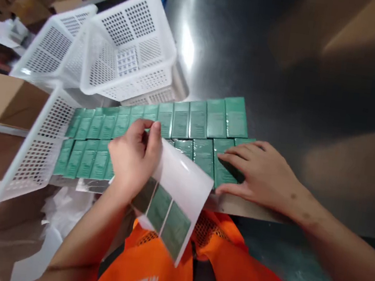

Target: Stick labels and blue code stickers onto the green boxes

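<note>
Two rows of small green boxes (190,120) lie side by side on a dark metal table (254,52), near its front edge. My left hand (135,156) grips a white backing sheet (182,181) that curls down toward me, with green labels (160,210) on its lower part. My right hand (259,173) lies flat, fingers spread, on the boxes at the right end of the near row (222,163).
Two white perforated baskets (117,43) stand stacked at the back left. A third basket (29,156) tips over the table's left edge. Cardboard boxes (2,102) sit at the left and behind. I wear an orange vest (163,271).
</note>
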`<state>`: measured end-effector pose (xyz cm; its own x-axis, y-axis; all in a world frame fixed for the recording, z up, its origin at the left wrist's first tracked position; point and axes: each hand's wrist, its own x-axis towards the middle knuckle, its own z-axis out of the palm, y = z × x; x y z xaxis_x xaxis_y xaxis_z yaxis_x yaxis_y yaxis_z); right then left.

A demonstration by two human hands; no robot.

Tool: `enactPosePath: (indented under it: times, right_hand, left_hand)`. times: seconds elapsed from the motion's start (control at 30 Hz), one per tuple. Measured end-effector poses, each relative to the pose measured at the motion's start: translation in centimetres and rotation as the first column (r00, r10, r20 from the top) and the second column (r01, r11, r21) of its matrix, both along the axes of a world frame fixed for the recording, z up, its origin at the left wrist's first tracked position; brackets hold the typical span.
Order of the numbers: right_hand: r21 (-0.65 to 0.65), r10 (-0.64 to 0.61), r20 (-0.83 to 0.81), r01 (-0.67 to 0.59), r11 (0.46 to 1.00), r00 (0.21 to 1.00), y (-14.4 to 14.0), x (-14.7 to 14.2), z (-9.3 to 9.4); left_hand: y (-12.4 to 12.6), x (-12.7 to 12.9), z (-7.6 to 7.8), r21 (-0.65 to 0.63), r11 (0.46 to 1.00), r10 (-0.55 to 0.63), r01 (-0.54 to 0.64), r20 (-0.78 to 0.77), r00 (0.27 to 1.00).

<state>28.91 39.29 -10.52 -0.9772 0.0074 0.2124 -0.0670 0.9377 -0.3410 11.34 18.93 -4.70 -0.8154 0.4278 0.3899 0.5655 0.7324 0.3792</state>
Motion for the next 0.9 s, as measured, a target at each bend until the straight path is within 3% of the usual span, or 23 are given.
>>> enactPosePath:
  times: [0.07,0.17,0.23,0.33,0.4,0.5,0.57,0.6,0.67,0.73,0.77,0.83,0.9]
  right_hand:
    - [-0.293,-0.088,-0.003,0.083,0.952,0.996,-0.3,-0.7,1.1]
    - [-0.661,-0.155,0.07,0.163,0.732,0.985,-1.9,-2.2,2.8]
    - [-0.758,-0.126,0.097,0.155,0.633,0.987,-3.3,-3.4,3.5]
    - [-0.779,-0.184,0.024,0.134,0.612,0.983,-4.5,-5.1,3.4]
    - [-0.805,-0.224,-0.058,0.087,0.587,0.973,-4.3,-5.9,2.9]
    - [-0.88,-0.209,-0.129,-0.015,0.475,0.969,-3.2,-6.5,1.9]
    - [-0.907,-0.223,-0.134,-0.029,0.421,0.966,-2.6,-6.5,1.5]
    - [-0.911,-0.24,-0.13,-0.021,0.411,0.962,-2.3,-6.4,1.4]
    - [-0.912,-0.283,-0.118,0.009,0.41,0.952,-2.1,-6.2,1.3]
    - [-0.912,-0.318,-0.098,0.042,0.407,0.943,-2.0,-6.1,1.3]
    - [-0.918,-0.329,-0.084,0.056,0.394,0.941,-1.9,-6.1,1.3]
    - [-0.928,-0.338,-0.052,0.08,0.365,0.94,-1.8,-6.1,1.3]
    - [-0.922,-0.34,-0.045,0.093,0.377,0.939,-1.5,-6.1,1.4]
  left_hand:
    - [1.1,-1.2,0.6,-0.002,1.0,0.024,-0.024,-0.095,0.995]
    - [2.7,-3.0,1.2,0.045,0.998,0.039,-0.035,-0.108,0.993]
    - [3.5,-4.2,1.5,0.096,0.994,0.051,-0.044,-0.072,0.996]
    - [3.7,-5.9,1.4,0.23,0.973,-0.01,0.003,0.029,1.0]
    - [3.0,-6.8,1.2,0.389,0.919,-0.083,0.064,0.033,0.996]
    - [1.3,-7.3,0.6,0.562,0.822,-0.086,0.09,-0.034,0.996]
    - [0.1,-6.8,0.3,0.582,0.808,-0.179,0.089,0.099,0.979]
    - [-0.3,-6.5,0.1,0.579,0.809,-0.284,0.102,0.232,0.931]
    - [-0.7,-5.6,-0.2,0.592,0.794,-0.486,0.139,0.48,0.73]
    - [-0.6,-4.9,-0.3,0.638,0.758,-0.586,0.137,0.574,0.572]
    - [-0.6,-4.5,-0.4,0.665,0.735,-0.61,0.129,0.567,0.554]
    - [-0.5,-4.1,-0.3,0.704,0.699,-0.623,0.13,0.51,0.593]
    - [-0.8,-3.8,0.0,0.701,0.693,-0.616,0.168,0.455,0.643]
